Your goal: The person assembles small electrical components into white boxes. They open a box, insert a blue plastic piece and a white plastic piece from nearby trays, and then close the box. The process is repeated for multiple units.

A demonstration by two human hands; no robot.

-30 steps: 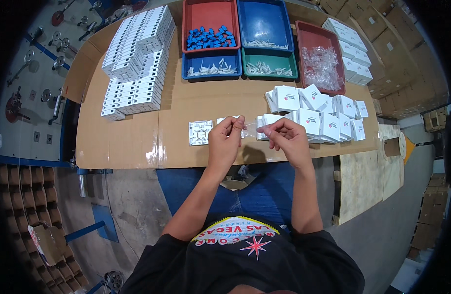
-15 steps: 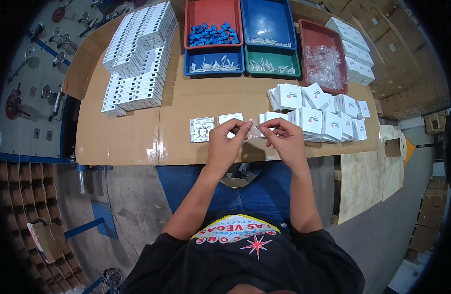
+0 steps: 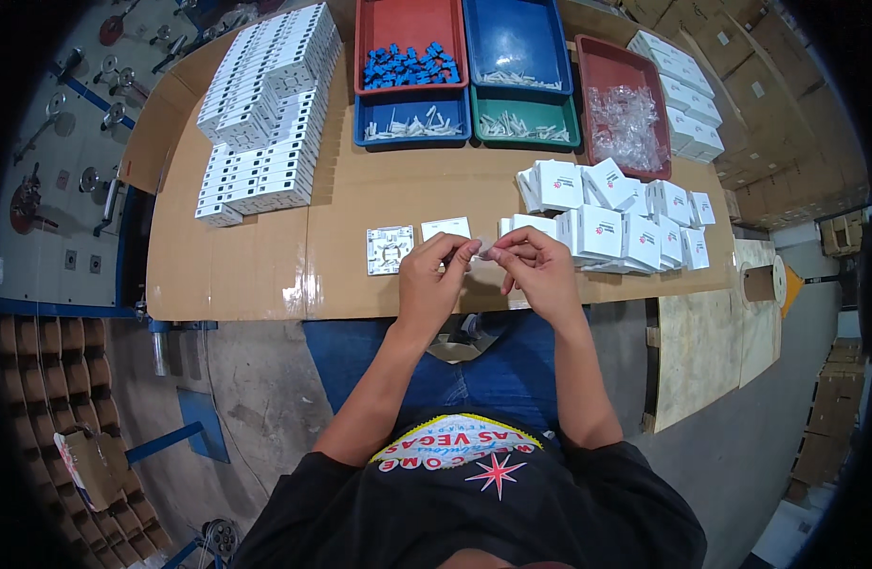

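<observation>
Over the near edge of the cardboard-covered table, my left hand (image 3: 432, 282) and my right hand (image 3: 540, 273) meet fingertip to fingertip. Both pinch a small clear plastic bag (image 3: 483, 246), largely hidden by the fingers; whether anything is inside I cannot tell. Just left of my left hand lies a square white plastic fitting (image 3: 390, 250) with a moulded, open face. A flat white piece (image 3: 445, 228) rests behind the hands, partly covered by my left fingers. To the right, a pile of small white boxes (image 3: 602, 230) reaches close to my right hand.
A tall stack of white fittings (image 3: 265, 142) stands back left. Along the back are a red tray (image 3: 412, 24) of blue parts, a blue tray (image 3: 512, 38), a lower blue tray (image 3: 365, 133) and a green tray (image 3: 573, 128) of pale pieces, and a red tray (image 3: 602, 62) of clear bags.
My right hand has shifted left toward my left hand, closing the gap between their fingertips. The clear bag now shows less between them. Things on the table have stayed put.
</observation>
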